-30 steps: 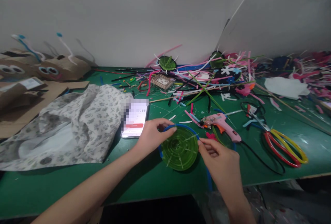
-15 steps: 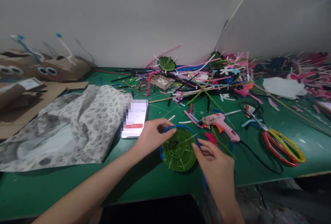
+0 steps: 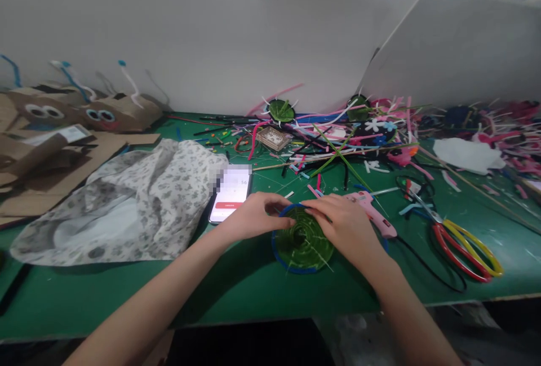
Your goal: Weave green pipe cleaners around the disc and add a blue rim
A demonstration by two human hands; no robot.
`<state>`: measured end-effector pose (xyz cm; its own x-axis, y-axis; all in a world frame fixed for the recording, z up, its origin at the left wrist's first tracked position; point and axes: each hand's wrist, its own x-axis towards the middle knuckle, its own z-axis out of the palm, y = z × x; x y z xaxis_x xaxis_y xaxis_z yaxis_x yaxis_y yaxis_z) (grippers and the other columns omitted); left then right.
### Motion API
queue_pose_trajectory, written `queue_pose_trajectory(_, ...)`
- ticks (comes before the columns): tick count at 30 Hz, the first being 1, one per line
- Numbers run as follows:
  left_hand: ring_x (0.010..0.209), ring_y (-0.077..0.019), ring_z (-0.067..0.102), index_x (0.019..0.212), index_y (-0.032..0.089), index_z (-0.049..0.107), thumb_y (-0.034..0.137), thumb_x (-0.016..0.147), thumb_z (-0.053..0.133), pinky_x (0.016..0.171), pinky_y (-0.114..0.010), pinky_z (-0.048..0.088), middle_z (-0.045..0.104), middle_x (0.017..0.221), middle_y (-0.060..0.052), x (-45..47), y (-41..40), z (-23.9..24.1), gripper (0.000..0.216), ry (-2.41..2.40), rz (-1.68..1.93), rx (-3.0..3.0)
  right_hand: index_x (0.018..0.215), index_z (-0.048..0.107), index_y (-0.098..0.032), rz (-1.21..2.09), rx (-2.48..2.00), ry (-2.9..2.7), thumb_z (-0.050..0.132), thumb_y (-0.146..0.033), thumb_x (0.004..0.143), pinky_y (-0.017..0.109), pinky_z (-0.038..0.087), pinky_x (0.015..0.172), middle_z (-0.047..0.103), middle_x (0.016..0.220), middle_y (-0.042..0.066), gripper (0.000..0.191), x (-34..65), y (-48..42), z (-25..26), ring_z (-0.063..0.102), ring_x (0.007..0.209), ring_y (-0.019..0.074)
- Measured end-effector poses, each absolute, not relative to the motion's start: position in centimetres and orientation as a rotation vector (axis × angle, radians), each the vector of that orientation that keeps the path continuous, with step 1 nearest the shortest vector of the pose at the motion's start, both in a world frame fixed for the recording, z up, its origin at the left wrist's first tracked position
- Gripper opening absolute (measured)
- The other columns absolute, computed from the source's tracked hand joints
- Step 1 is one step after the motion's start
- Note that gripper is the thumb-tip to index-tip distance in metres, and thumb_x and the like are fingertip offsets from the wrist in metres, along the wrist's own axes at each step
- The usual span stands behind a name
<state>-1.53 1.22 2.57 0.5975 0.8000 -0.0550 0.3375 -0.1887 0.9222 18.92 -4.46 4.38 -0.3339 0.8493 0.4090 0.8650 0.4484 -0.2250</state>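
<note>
A shallow round coil (image 3: pixel 310 250), apparently of green pipe cleaner, is held just above the green table. Pale glue-like streaks cross it, and a blue strand (image 3: pixel 282 262) runs along the left and bottom of its rim. My left hand (image 3: pixel 256 217) pinches the upper left edge, thumb on the inner side. My right hand (image 3: pixel 349 228) is closed on the top edge, close to the left fingertips, and covers the coil's right side. Behind the right hand, a pink hot glue gun (image 3: pixel 374 211) lies partly hidden.
Scissors (image 3: pixel 462 250) with red and yellow handles lie at right. A phone (image 3: pixel 230 188) and patterned cloth (image 3: pixel 169 202) are at left, near cardboard figures (image 3: pixel 120 112). Pipe cleaners (image 3: pixel 333 135) and a small decorated box (image 3: pixel 273 139) lie along the back.
My right hand has moved from the coil's right edge to its top edge, beside my left hand. The blue strand now shows along the bottom rim. The camera view has shifted slightly left.
</note>
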Motion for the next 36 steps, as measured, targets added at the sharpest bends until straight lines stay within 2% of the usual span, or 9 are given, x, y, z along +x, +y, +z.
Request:
queue_pose_trajectory(5, 0.072, -0.0169, 0.062, 0.082, 0.018, 0.072, 0.036, 0.071, 0.070, 0.062, -0.025, 0.045, 0.070, 0.076, -0.001, -1.2, 1.2, 1.7, 0.021, 0.982, 0.694, 1.792, 0.101, 0.068, -0.020, -0.082, -1.349, -2.273, 0.051, -0.015, 0.088, 0.033, 0.049, 0.077, 0.071, 0.085, 0.004, 0.022, 18.1, -3.4, 4.5, 0.062, 0.081, 0.0187)
queue_pose_trajectory(12, 0.068, -0.0161, 0.059, 0.078, 0.018, 0.074, 0.035, 0.075, 0.067, 0.060, -0.025, 0.041, 0.071, 0.074, -0.001, -0.6, 0.8, 1.3, 0.019, 1.102, 0.839, 1.853, 0.107, 0.067, -0.020, -0.043, -1.350, -2.186, 0.054, -0.024, 0.090, 0.036, 0.049, 0.088, 0.071, 0.099, 0.005, 0.022, 18.0, -3.4, 3.3, 0.064, 0.094, 0.0204)
queue_pose_trajectory(15, 0.067, -0.0159, 0.059, 0.074, 0.017, 0.073, 0.034, 0.076, 0.066, 0.058, -0.024, 0.039, 0.071, 0.072, -0.001, -0.6, 0.7, 1.4, 0.019, 1.098, 0.852, 1.867, 0.118, 0.061, -0.021, -0.018, -1.438, -2.140, 0.060, -0.035, 0.086, 0.039, 0.049, 0.090, 0.068, 0.112, 0.005, 0.035, 18.6, -3.9, 3.1, 0.060, 0.108, 0.0235)
queue_pose_trajectory(18, 0.066, -0.0155, 0.058, 0.073, 0.017, 0.073, 0.034, 0.076, 0.066, 0.058, -0.024, 0.039, 0.070, 0.071, 0.000, -0.6, 0.6, 1.6, 0.019, 1.116, 0.848, 1.851, 0.124, 0.056, -0.023, 0.034, -1.505, -2.109, 0.059, -0.039, 0.085, 0.041, 0.050, 0.090, 0.064, 0.121, 0.005, 0.042, 19.3, -4.5, 2.8, 0.058, 0.111, 0.0246)
queue_pose_trajectory(26, 0.066, -0.0156, 0.056, 0.072, 0.018, 0.071, 0.037, 0.076, 0.065, 0.059, -0.025, 0.039, 0.069, 0.070, 0.000, -0.5, 0.5, 1.5, 0.020, 1.157, 0.829, 1.851, 0.116, 0.063, -0.021, 0.127, -1.516, -2.050, 0.051, -0.033, 0.090, 0.042, 0.051, 0.089, 0.069, 0.111, 0.007, 0.031, 19.8, -5.1, 1.3, 0.063, 0.104, 0.0232)
queue_pose_trajectory(36, 0.063, -0.0147, 0.054, 0.071, 0.017, 0.069, 0.038, 0.077, 0.063, 0.056, -0.025, 0.037, 0.066, 0.067, 0.000, -0.3, 0.2, 1.6, 0.022, 1.180, 0.825, 1.848, 0.113, 0.065, -0.021, 0.148, -1.604, -1.900, 0.053, -0.028, 0.087, 0.037, 0.053, 0.081, 0.069, 0.109, 0.005, 0.029, 18.8, -5.6, 1.5, 0.064, 0.098, 0.0224)
